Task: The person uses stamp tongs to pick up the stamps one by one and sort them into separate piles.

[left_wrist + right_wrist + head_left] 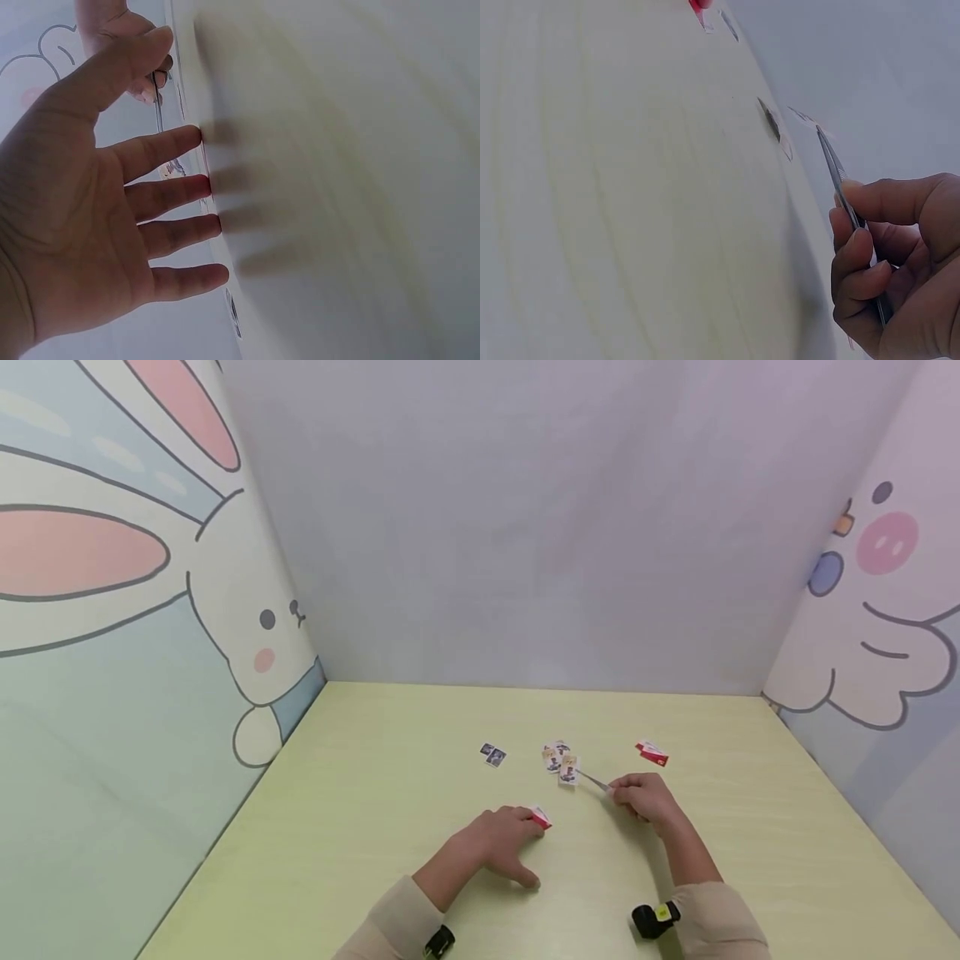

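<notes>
In my right hand (641, 796) I pinch metal tweezers (838, 169) between thumb and fingers. At their tips is a small printed sticker or card (568, 772), which appears raised off the table in the right wrist view. Behind it lie several similar printed pieces (552, 759). My left hand (498, 842) is palm down, its fingers spread and fairly straight in the left wrist view. Its fingertips touch the table beside and partly over a small red-and-white piece (541, 818). Part of that piece is hidden by the fingers.
Two small dark-printed pieces (493, 756) lie left of the printed group. Another red-and-white piece (654, 753) lies to the right. The pale yellow table (360, 777) meets a grey back wall (525, 527), with cartoon-printed side walls.
</notes>
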Available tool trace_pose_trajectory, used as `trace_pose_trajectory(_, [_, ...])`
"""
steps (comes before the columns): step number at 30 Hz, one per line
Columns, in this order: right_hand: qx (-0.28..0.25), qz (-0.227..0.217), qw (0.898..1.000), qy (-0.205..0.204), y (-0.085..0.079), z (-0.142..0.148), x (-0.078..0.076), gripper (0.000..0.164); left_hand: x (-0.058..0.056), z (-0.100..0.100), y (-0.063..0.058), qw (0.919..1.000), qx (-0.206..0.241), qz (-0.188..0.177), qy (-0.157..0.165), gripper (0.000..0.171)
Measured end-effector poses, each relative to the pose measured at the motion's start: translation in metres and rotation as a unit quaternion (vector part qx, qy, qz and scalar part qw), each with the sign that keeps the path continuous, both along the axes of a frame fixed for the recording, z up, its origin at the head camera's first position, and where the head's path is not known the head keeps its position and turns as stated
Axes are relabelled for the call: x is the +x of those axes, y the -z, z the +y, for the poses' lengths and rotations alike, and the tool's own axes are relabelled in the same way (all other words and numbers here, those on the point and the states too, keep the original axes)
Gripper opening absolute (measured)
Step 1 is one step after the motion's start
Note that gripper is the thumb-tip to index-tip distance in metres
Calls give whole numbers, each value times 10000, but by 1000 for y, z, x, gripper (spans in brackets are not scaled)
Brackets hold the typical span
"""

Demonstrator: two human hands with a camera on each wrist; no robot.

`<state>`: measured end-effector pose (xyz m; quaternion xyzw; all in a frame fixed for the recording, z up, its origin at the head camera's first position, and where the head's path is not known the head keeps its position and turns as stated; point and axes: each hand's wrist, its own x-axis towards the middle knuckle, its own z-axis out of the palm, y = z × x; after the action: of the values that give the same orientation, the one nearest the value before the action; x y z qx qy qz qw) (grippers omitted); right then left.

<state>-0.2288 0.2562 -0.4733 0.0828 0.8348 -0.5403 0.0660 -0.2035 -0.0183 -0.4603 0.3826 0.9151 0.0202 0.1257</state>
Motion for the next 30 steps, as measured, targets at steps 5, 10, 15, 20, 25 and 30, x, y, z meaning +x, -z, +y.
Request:
trace_pose_trajectory(5, [85, -1, 10000, 32, 1, 0, -5, 17, 0, 0, 0, 10000, 55, 30, 13, 67])
trace_pose_trajectory(10, [186, -90, 9998, 22, 1, 1, -10, 17, 0, -1, 1, 9999, 94, 61, 45, 71])
trace_pose_trajectory(15, [216, -65, 9997, 64, 2, -1, -17, 17, 0, 0, 0, 9999, 66, 88, 49, 72])
trace_pose_trajectory(20, [251, -107, 9996, 119, 2, -3, -20, 18, -1, 1, 0, 9999, -9, 117, 50, 70])
trace_pose_trajectory(25, [254, -129, 9994, 179, 2, -6, -21, 18, -1, 1, 0, 9998, -73, 159, 70, 68])
trace_pose_trajectory(30, [322, -129, 9991, 247, 3, -8, -21, 18, -1, 1, 0, 9999, -90, 106, 60, 68])
